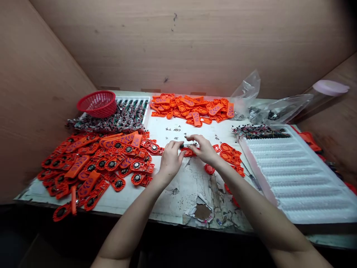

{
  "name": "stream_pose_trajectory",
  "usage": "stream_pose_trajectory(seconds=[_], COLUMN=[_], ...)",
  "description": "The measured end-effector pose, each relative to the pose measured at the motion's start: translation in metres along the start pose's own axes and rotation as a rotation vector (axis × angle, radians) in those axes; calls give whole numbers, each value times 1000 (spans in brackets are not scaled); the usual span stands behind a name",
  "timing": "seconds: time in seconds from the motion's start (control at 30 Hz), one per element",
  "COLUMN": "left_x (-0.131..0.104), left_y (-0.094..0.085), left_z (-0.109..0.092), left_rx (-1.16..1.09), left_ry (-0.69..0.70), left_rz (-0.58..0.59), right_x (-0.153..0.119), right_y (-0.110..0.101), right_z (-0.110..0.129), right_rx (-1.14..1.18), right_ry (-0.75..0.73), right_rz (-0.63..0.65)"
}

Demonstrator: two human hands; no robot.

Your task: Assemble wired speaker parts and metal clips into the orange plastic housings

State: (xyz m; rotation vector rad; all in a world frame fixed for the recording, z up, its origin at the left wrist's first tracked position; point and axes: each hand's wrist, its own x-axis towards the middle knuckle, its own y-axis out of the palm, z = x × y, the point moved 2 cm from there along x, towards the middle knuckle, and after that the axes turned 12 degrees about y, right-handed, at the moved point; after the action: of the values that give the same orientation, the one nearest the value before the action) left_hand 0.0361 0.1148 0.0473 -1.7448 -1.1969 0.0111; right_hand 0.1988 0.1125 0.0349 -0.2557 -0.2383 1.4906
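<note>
My left hand (170, 158) and my right hand (203, 149) meet near the middle of the table, over an orange plastic shell (189, 152). A small dark part (182, 145) shows between the fingertips of both hands. The left thumb and forefinger close around its left end, close to the shell. The right fingers curl in from the other side, and what they pinch is too small to name. Just left of my left hand lies an orange shell with a round metal disc (154, 148). Tiny metal bits (176, 129) are scattered beyond my fingers.
Orange shells (111, 163) are heaped at left, with more orange pieces (192, 108) at the back. A red basket (97, 104) rests on wired boards. At right stand a white ridged tray (295, 178), plastic bags (248, 93) and a lidded jar (320, 98). The table surface is torn (202, 212) near its front edge.
</note>
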Motion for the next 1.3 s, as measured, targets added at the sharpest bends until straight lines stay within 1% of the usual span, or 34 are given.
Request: stream_pose_trajectory(seconds=[0.07,0.1,0.13,0.2,0.27,0.37,0.47,0.6,0.7,0.83,0.9,1.0,1.03,1.1,1.17,1.23,1.3], left_x=[8,10,11,12,12,10,9,7,6,4,2,0,0,1,2,4,5], left_y=[10,11,12,12,11,9,6,1,-1,-1,-1,-6,-8,-13,-16,-18,-18], left_z=[1,2,2,-2,-9,-18,-19,-19,-24,-34,-39,-46,-48,-55,-60,-64,-66], left_rx=[-202,-329,-463,-691,-785,-743,-718,-733,-740,-884,-945,-940,-927,-919,-956,-1017,-1075], left_ry=[-87,-113,-126,-125,-127,-156,-129,-67,-99,-175,-181,-159,-143,-123,-150,-193,-202], left_rz=[-95,-131,-146,-129,-110,-147,-137,-51,-36,-79,-71,-57,-50,2,46,45,15], right_x=[2,-1,-7,-20,-33,-48,-58,-70,-77,-88,-95,-105,-109,-114,-118,-122,-127], right_y=[2,1,-1,-3,-4,-4,-2,-2,-1,2,5,9,10,12,14,15,15], right_z=[2,4,7,12,17,20,23,29,33,41,46,50,51,51,52,53,54], right_rx=[216,370,554,890,1069,1218,1287,1318,1369,1476,1523,1567,1574,1569,1540,1515,1528], right_ry=[64,108,167,290,380,451,459,448,444,444,428,407,402,400,406,418,429], right_rz=[41,91,163,326,432,469,492,509,493,434,404,376,366,342,321,307,306])
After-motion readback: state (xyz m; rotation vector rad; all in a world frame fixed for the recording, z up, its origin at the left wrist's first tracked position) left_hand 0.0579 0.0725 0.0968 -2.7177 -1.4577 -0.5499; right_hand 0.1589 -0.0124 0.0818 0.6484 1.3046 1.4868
